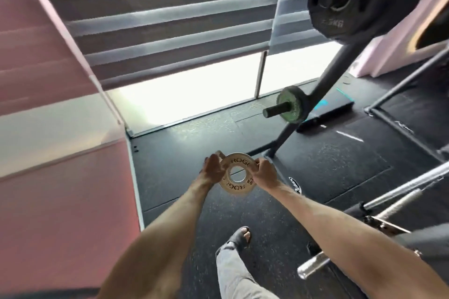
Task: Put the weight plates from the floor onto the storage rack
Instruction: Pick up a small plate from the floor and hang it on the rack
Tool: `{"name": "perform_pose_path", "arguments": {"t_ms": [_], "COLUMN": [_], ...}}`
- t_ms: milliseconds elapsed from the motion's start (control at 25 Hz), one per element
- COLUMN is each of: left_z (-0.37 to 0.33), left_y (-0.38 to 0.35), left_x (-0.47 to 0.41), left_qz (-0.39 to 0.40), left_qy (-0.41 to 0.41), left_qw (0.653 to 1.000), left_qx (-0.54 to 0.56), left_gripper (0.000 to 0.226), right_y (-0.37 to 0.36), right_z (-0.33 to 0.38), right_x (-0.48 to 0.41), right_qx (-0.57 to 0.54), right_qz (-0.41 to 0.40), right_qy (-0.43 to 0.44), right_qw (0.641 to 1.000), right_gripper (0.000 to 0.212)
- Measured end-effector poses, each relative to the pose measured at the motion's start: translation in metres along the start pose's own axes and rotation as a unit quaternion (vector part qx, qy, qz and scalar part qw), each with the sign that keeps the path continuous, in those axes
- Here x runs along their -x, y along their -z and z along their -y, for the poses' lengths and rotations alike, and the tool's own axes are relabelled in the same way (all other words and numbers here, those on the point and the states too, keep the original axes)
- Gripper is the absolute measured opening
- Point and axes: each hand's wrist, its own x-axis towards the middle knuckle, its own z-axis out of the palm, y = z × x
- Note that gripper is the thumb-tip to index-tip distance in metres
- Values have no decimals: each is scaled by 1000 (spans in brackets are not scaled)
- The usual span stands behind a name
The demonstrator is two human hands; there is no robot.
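White plate (233, 188) sits between left fingers (214, 160) (flat, pressing) and right fingers (259, 164) gripping rim.

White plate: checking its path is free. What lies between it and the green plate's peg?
Nothing in the head view; only floor mat shows between the white plate and peg.

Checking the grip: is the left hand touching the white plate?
Touching. The head view shows the left hand pressed flat against the rim of the white plate.
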Motion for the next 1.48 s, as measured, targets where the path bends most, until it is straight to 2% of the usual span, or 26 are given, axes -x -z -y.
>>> {"name": "perform_pose_path", "arguments": {"t_ms": [280,600,720,800,880,920,1080,1200,1280,1400,1480], "left_z": [-59,-111,-125,-134,-140,-141,-143,-136,-138,-148,-154], "left_y": [-5,-23,-34,-40,-45,-47,-57,-66,-72,-86,-99], "left_x": [-174,-290,-328,-352,-376,-387,-421,-431,-438,-447,-453], "left_qz": [85,157,188,207,238,254,310,329,323,308,306], "left_qy": [-59,-114,-134,-151,-166,-174,-229,-288,-312,-323,-275], "left_qw": [992,974,964,955,943,936,902,875,874,877,896], "left_qx": [-73,-113,-135,-148,-161,-169,-194,-210,-188,-177,-165], "left_gripper": [20,18,20,21,18,15,14,17,19,14,20], "right_y": [35,79,81,82,78,77,63,48,47,60,69], "right_z": [-11,-10,-14,-16,-20,-17,-14,-17,-19,-16,-23], "right_x": [-131,-211,-236,-252,-271,-277,-296,-304,-311,-319,-325], "right_qx": [1,-33,-17,-19,-54,-75,-86,-78,-103,-207,-196], "right_qz": [-63,-99,-119,-129,-151,-166,-208,-207,-238,-313,-337], "right_qy": [-65,-156,-193,-217,-269,-299,-358,-406,-431,-470,-505], "right_qw": [996,982,974,967,950,937,906,887,864,799,770], "right_gripper": [35,31,42,32,15,14,25,36,40,31,33]}}
